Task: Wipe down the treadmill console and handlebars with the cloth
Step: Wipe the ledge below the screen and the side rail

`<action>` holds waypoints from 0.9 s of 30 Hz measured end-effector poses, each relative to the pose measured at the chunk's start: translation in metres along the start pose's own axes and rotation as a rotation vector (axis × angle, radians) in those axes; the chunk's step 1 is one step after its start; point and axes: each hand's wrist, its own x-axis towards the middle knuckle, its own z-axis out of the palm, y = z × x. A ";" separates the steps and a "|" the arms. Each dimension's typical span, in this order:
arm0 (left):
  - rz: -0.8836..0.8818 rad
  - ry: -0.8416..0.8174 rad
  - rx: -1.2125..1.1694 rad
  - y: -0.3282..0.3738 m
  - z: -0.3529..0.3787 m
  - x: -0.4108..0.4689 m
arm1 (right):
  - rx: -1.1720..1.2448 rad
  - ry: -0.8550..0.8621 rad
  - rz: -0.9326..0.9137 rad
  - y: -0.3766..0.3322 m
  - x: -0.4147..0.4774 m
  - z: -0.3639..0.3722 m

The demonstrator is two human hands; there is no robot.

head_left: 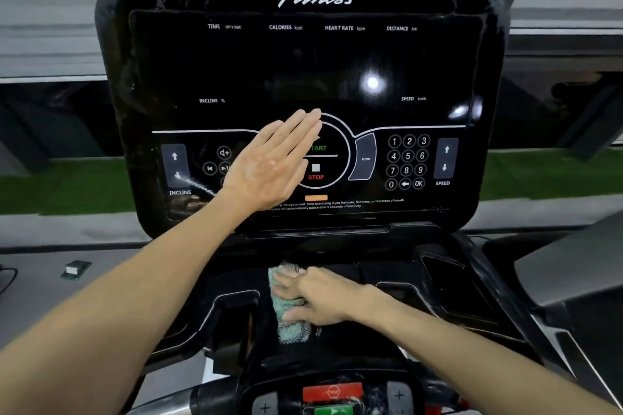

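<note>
Pale green-and-white, coarse-woven cloth (291, 327) bunched into an elongated wad on the matt black plastic tray (350, 344) below the screen, long axis running from near to far, far end toward the panel. Right hand (320, 300) laid palm-down across the wad from the right, forearm entering from lower right; fingers (285, 280) roughly straight, slightly apart, pointing left and pressing on the fabric, not seen curling round it. Left hand (269, 165) flat against the glossy black, rounded-rectangle treadmill console (303, 71), arm reaching up from lower left; its digits straight and close together, tips aimed up and to the right, covering part of the circular START/STOP control (323, 162). Panel tilted back, smooth and reflective, with white printed labels, a numeric keypad (407, 162) at right and arrow keys at each side. Red and green buttons (333, 394) at the near edge, blurred.
</note>
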 end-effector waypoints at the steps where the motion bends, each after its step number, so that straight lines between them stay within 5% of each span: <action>1: 0.000 -0.002 -0.002 0.000 0.000 0.000 | -0.009 -0.009 -0.014 -0.001 -0.001 0.000; 8: 0.000 0.027 -0.012 -0.001 0.001 0.000 | 0.161 -0.015 -0.102 0.004 -0.010 0.001; 14: 0.006 0.019 0.001 0.000 -0.002 0.000 | -0.099 0.141 0.105 0.025 -0.017 -0.011; 22: 0.008 0.005 -0.011 -0.001 -0.001 0.000 | 0.096 0.049 -0.056 0.001 -0.025 0.006; 27: 0.005 0.000 -0.008 -0.001 -0.001 0.000 | -0.117 0.111 0.153 0.047 -0.056 -0.004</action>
